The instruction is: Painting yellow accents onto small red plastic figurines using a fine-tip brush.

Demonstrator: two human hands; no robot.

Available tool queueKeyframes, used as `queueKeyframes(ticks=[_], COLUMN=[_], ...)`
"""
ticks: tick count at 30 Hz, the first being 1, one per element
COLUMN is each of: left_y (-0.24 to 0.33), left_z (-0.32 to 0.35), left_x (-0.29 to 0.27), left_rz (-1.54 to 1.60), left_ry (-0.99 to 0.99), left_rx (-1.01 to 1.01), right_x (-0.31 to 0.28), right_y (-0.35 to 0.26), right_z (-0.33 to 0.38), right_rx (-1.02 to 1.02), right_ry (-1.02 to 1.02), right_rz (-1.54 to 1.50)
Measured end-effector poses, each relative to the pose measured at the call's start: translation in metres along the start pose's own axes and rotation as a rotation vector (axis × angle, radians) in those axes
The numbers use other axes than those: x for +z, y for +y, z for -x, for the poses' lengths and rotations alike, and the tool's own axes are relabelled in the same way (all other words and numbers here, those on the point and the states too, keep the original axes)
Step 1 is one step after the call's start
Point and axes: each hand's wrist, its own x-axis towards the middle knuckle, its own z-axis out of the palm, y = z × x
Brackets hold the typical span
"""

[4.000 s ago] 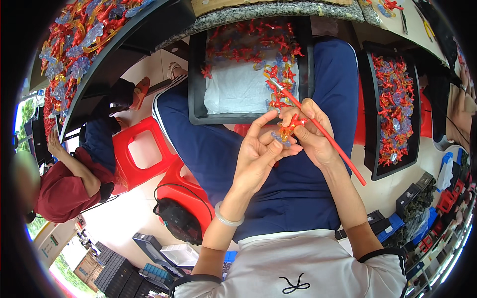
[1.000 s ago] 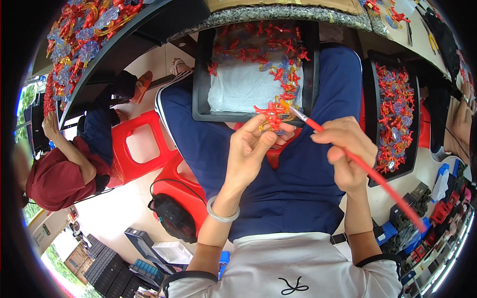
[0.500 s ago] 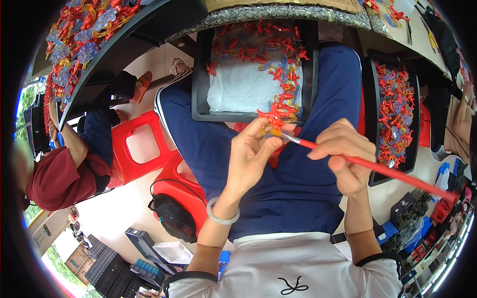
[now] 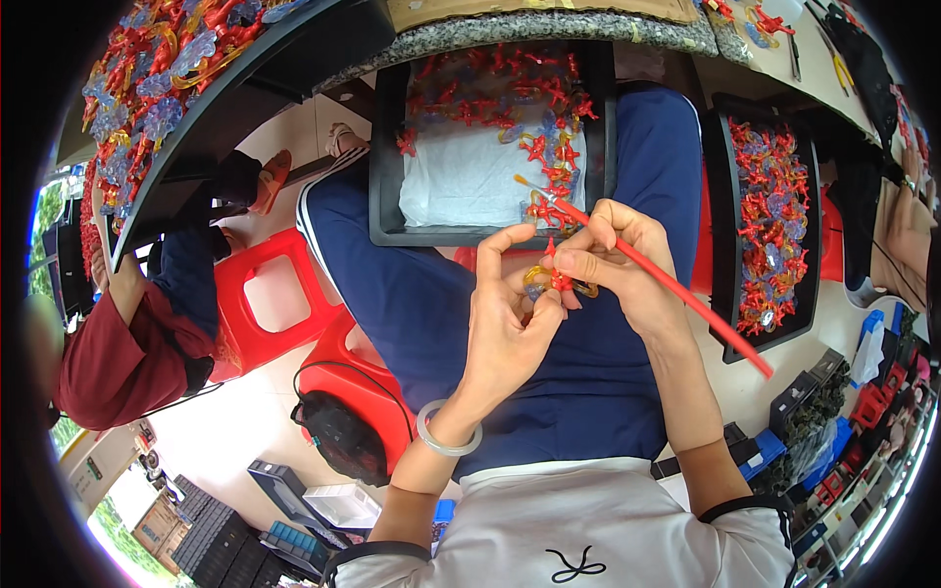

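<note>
My left hand (image 4: pixel 508 318) pinches a small red and yellow plastic figure (image 4: pixel 556 280) between thumb and fingers, above my lap. My right hand (image 4: pixel 619 257) holds a long red paintbrush (image 4: pixel 667 284), and its fingertips also touch the figure. The brush tip (image 4: pixel 520 180) points up and left over the black tray (image 4: pixel 384 147) resting on my knees. That tray holds a white sheet and several red figures (image 4: pixel 539 147) along its far and right sides.
A second black tray (image 4: pixel 718 196) full of red figures sits to my right. A curved black table (image 4: pixel 196 108) heaped with red and blue pieces lies at upper left. A person in red (image 4: pixel 118 333) sits at left, beside red stools (image 4: pixel 274 304). Boxes lie at lower right.
My hands came together from apart. The right hand swung the brush from pointing left at the figure to lying diagonally, tip over the tray, and its fingers closed onto the figure.
</note>
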Motion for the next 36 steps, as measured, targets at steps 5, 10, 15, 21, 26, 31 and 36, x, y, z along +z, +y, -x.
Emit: queueKeyframes(ticks=[5, 10, 15, 21, 26, 31, 36], left_y=[-0.007, -0.01, -0.004, -0.014, -0.009, -0.012, -0.008], left_z=[-0.001, -0.001, -0.006, -0.012, -0.01, -0.012, -0.013], left_x=[0.001, -0.001, -0.013, -0.015, -0.009, -0.011, -0.01], left_rz=[0.014, -0.004, 0.524, 0.671, 0.447, 0.564, 0.517], left_ry=[0.001, -0.001, -0.214, -0.351, -0.256, -0.331, -0.342], left_rx=[0.001, 0.004, -0.18, -0.264, -0.149, -0.155, -0.117], right_x=[-0.006, -0.01, -0.022, -0.025, -0.018, -0.008, -0.002], right_y=[0.007, 0.009, 0.013, 0.022, 0.012, 0.016, 0.015], right_z=[-0.003, -0.003, -0.007, -0.006, 0.002, 0.006, 0.008], right_rx=[0.055, 0.071, -0.159, -0.199, -0.305, -0.347, -0.344], right_ry=[0.03, 0.043, -0.149, -0.154, -0.077, 0.051, 0.096], right_rz=[-0.054, -0.029, -0.219, -0.129, 0.015, 0.086, 0.022])
